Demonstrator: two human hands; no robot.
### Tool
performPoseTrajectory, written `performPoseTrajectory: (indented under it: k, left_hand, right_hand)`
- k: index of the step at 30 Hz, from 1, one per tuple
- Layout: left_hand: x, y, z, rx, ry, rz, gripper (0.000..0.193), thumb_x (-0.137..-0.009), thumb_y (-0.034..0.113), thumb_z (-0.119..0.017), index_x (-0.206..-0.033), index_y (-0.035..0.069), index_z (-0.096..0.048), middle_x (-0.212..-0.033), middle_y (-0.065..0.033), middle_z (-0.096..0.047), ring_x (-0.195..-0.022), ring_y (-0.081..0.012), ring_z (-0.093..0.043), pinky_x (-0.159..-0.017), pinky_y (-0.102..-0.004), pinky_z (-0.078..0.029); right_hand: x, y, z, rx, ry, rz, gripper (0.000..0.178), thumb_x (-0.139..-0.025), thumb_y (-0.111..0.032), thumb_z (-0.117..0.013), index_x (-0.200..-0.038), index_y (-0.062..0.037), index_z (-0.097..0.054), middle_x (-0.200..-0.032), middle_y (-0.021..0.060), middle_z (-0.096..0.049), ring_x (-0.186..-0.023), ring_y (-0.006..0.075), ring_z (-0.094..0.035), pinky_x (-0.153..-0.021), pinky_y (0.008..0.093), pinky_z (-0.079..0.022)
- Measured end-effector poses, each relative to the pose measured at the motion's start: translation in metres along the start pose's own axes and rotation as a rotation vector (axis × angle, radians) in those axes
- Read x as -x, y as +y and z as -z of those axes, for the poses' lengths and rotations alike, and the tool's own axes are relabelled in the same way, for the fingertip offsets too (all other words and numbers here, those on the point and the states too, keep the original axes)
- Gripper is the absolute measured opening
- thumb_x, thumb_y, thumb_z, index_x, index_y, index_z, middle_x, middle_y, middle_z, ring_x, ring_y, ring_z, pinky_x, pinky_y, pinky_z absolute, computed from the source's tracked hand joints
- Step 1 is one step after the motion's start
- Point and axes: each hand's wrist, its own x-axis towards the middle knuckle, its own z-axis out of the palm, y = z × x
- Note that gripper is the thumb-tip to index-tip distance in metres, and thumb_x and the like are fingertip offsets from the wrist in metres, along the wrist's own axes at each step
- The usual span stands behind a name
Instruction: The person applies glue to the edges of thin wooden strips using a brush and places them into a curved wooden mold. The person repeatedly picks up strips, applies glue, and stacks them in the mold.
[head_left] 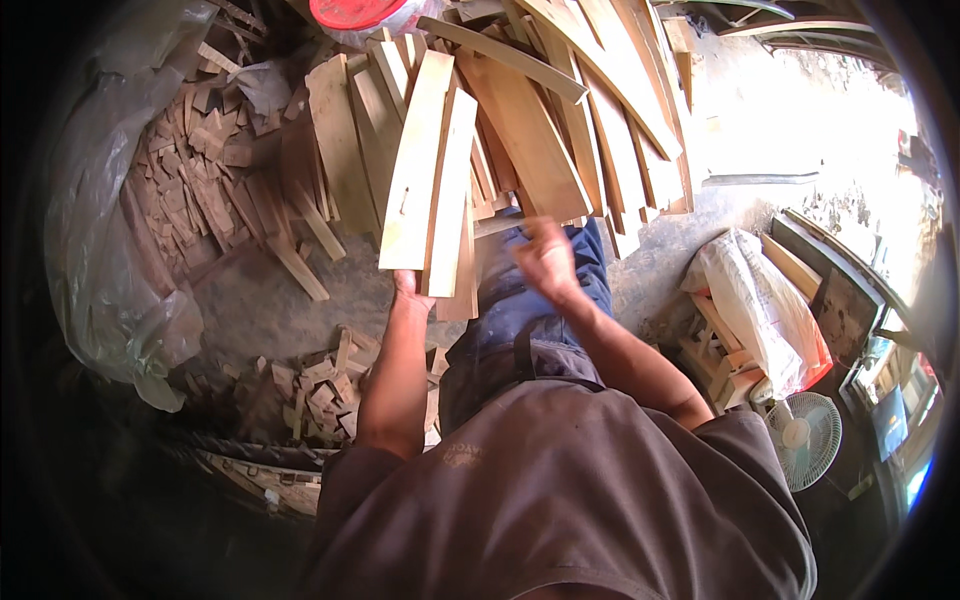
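Note:
My left hand [410,288] is closed under the near ends of a few long pale wooden boards [415,180]; most of its fingers are hidden beneath them. A narrower wooden board [450,190] lies alongside, overlapping another one below. My right hand [547,258] is smeared by motion over my blue-trousered legs [500,300]. Its fingers are beside the end of a thin wooden strip [500,226]; whether they grip it is unclear. Beyond both hands, a large stack of wooden boards [525,130] fans out with the ends toward me.
Wood offcuts [195,155] are heaped at the left, beside clear plastic sheeting [110,220]. More small wood blocks [325,385] lie near my left forearm. At the right are a white sack [750,300] and a fan [803,440]. A red lid [352,12] shows at the top.

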Motion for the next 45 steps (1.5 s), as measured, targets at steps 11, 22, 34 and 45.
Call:
performPoseTrajectory:
  k: [11,22,34,45]
  left_hand:
    - [0.007,0.005,0.000,-0.133,0.043,-0.145,0.054,-0.099,0.042,-0.039,-0.135,0.002,-0.046,-0.130,-0.0125,-0.057,-0.115,-0.0280,-0.059,-0.098,-0.0426,-0.049]
    - [0.010,0.014,0.005,-0.367,0.221,-0.083,0.056,-0.095,0.046,-0.042,-0.130,0.004,-0.053,-0.124,-0.0078,-0.061,-0.112,-0.0236,-0.060,-0.095,-0.0382,-0.049]
    - [0.102,0.027,0.027,-1.285,0.128,-0.276,0.044,-0.094,0.031,-0.055,-0.121,-0.004,-0.060,-0.112,-0.0127,-0.065,-0.098,-0.0188,-0.062,-0.086,-0.0339,-0.048]
    - [0.313,0.068,0.049,-1.207,0.299,0.075,0.084,-0.083,0.057,-0.064,-0.136,-0.005,-0.045,-0.124,-0.0135,-0.058,-0.110,-0.0212,-0.057,-0.094,-0.0357,-0.048]
  right_hand:
    - [-0.080,0.022,0.048,0.385,0.366,-0.401,0.042,-0.078,-0.018,-0.056,-0.117,-0.0032,-0.060,-0.111,0.0279,-0.060,-0.104,0.0413,-0.059,-0.092,0.0444,-0.046]
    - [-0.069,0.074,0.003,0.301,-0.037,-0.253,0.031,-0.078,-0.017,-0.061,-0.104,-0.0019,-0.067,-0.088,0.0192,-0.066,-0.089,0.0364,-0.066,-0.081,0.0421,-0.052]
    - [-0.079,0.182,-0.024,0.028,-0.119,-0.332,0.016,-0.074,-0.018,-0.067,-0.079,-0.0019,-0.065,-0.068,0.0082,-0.064,-0.066,0.0256,-0.063,-0.061,0.0368,-0.050]
    - [-0.088,0.110,0.008,-1.150,0.179,-0.843,0.057,-0.085,-0.025,-0.059,-0.135,-0.0017,-0.044,-0.147,0.0205,-0.034,-0.135,0.0379,-0.031,-0.108,0.0475,-0.027]
